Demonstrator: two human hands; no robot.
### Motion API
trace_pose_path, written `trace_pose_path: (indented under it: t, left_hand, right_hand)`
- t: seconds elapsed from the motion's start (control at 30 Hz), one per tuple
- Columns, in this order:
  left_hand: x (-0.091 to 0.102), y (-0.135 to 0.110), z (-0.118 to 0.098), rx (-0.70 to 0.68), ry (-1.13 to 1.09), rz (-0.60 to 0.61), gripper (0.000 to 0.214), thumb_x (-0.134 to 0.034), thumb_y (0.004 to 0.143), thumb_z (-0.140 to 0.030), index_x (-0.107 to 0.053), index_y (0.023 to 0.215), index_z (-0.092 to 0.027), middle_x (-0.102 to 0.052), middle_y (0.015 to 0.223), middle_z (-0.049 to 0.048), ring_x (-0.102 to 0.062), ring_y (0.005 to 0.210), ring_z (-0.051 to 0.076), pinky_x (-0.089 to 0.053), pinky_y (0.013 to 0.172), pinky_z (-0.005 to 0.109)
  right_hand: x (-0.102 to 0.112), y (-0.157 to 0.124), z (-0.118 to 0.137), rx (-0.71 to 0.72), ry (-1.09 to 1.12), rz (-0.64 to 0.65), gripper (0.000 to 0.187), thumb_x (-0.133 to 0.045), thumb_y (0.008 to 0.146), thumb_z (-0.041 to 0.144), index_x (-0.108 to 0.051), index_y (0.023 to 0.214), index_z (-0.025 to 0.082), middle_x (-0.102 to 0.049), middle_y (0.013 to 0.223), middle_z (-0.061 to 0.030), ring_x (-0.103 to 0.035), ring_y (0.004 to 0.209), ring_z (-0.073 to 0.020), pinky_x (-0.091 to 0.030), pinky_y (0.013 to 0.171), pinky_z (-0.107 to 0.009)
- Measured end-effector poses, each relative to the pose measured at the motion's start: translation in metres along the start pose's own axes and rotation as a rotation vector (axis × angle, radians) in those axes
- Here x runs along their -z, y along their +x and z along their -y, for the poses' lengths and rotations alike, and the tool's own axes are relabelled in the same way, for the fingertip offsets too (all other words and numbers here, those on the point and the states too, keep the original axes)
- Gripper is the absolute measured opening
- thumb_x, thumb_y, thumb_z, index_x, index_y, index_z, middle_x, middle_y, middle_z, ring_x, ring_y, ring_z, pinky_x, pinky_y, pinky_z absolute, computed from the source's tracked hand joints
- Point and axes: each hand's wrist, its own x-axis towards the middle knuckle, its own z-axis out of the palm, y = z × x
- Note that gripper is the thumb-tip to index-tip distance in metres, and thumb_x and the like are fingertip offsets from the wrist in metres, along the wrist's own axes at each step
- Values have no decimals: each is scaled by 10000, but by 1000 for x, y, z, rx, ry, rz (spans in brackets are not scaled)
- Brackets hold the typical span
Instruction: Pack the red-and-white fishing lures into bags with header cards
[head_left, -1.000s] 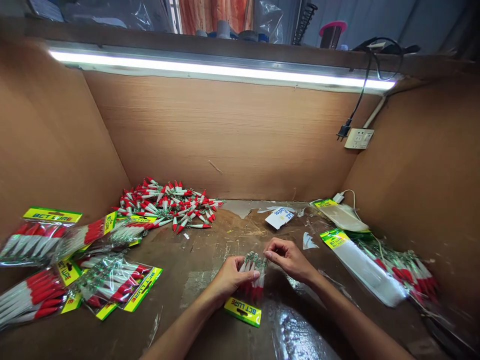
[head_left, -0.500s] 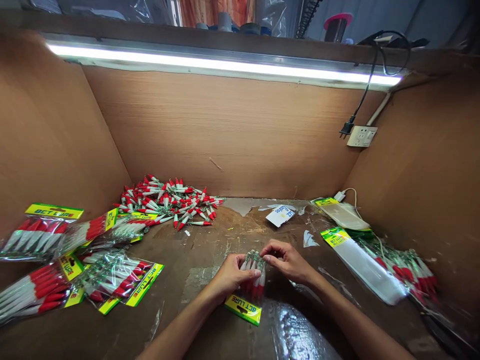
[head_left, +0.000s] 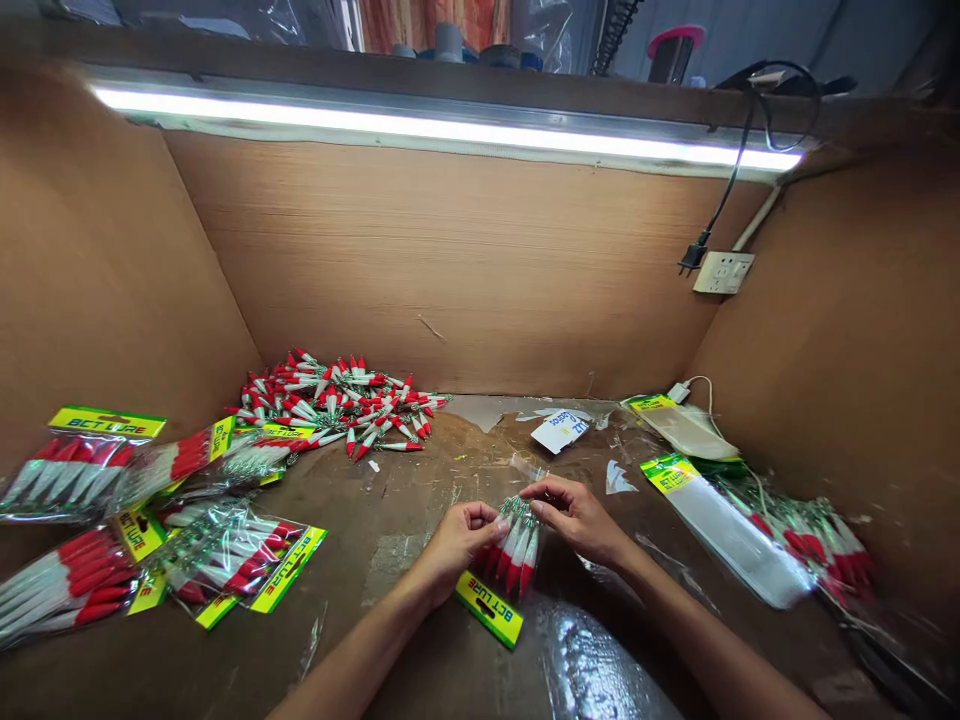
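Note:
A clear plastic bag of red and white fishing lures lies in front of me, its yellow "BCT LURE" header toward me and the lures' green hook ends away from me. My left hand is closed at the bag's left side, thumb and fingertips at the hook ends. On the other side, my right hand pinches the upper right of the bundle beside the hooks. The bag's far end sticks up as clear film beyond the fingers.
Loose lures are heaped at the back left. Filled lure packets lie along the left. At right are flat bags and more lures. A handwritten card lies at the back; a plug hangs by the socket.
My left thumb has moved up toward the hook ends, uncovering more of the red lure tips. The lures sit slightly farther right, and the bag's far end now shows beyond my fingers.

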Motion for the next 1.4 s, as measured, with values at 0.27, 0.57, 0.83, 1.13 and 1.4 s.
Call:
trace_pose_path:
  t: [0.27, 0.57, 0.83, 1.13, 1.4]
  left_hand:
    - [-4, -4, -3, 63, -42, -14, 377, -862, 659, -408, -639, 808, -144, -628, 665, -19, -538, 515, 97, -396, 509, 206]
    - [-1, -2, 0, 44, 10, -30, 382, -867, 658, -417, -651, 784, -128, -606, 646, -23, -476, 484, 71, -346, 474, 190]
    - [0, -2, -5, 11, 113, 32, 368, -808, 722, -451, -677, 798, -116, -590, 639, -27, -454, 507, 68, -318, 483, 181]
    - [1, 1, -2, 3, 246, 22, 226, -788, 685, -305, -667, 680, -114, -587, 586, -27, -466, 500, 83, -328, 490, 196]
    - [-1, -6, -7, 15, 181, 80, 391, -859, 659, -404, -679, 871, -129, -700, 782, 39, -619, 643, 150, -433, 588, 224]
  right_hand:
    - [-2, -2, 2, 28, -9, 2, 221, -574, 951, 264, -706, 1124, 226, -712, 1022, -44, -642, 903, -184, -468, 775, -284]
    - [0, -2, 5, 67, -72, 10, 199, -570, 965, 250, -735, 1074, 225, -664, 909, -32, -608, 823, -158, -435, 727, -264]
    - [-1, -3, -1, 32, -85, -10, 209, -577, 963, 270, -746, 1080, 233, -639, 891, -27, -604, 813, -160, -437, 723, -270]
    - [-1, -5, 2, 56, -75, -1, 224, -565, 966, 265, -742, 1102, 251, -614, 883, -24, -592, 816, -159, -439, 723, -269]
    - [-3, -5, 4, 42, -33, -1, 202, -635, 916, 232, -731, 1094, 219, -680, 962, -40, -628, 885, -170, -461, 763, -270]
